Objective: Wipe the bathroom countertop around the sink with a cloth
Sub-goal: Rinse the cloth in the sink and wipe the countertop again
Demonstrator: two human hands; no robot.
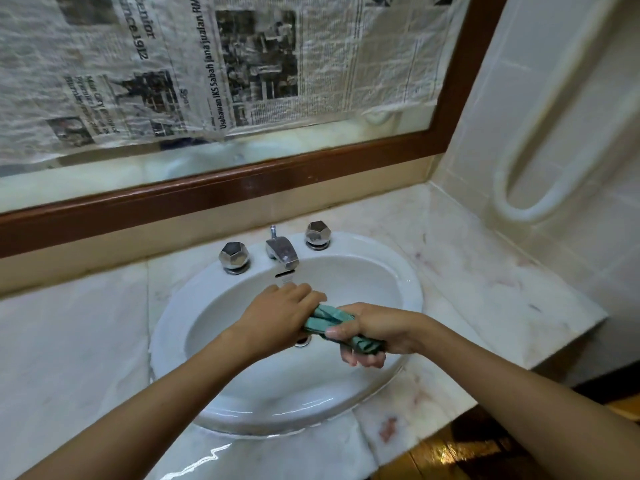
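A teal cloth (325,319) is rolled into a tight twist and held over the white oval sink (398,271). My left hand (277,311) grips its left end just below the chrome spout. My right hand (374,332) is closed around its right end, with a bit of cloth sticking out past the fingers. Both hands hover above the basin near the drain (302,341). The pale marble countertop (485,292) surrounds the sink and shows pinkish stains on the right side.
A chrome faucet (282,251) with two faceted knobs (234,256) (318,233) stands at the sink's back. Behind it hangs a wood-framed mirror (242,181) covered with newspaper. A tiled wall (554,133) rises at the right. The counter's front edge drops to a wooden floor (450,452).
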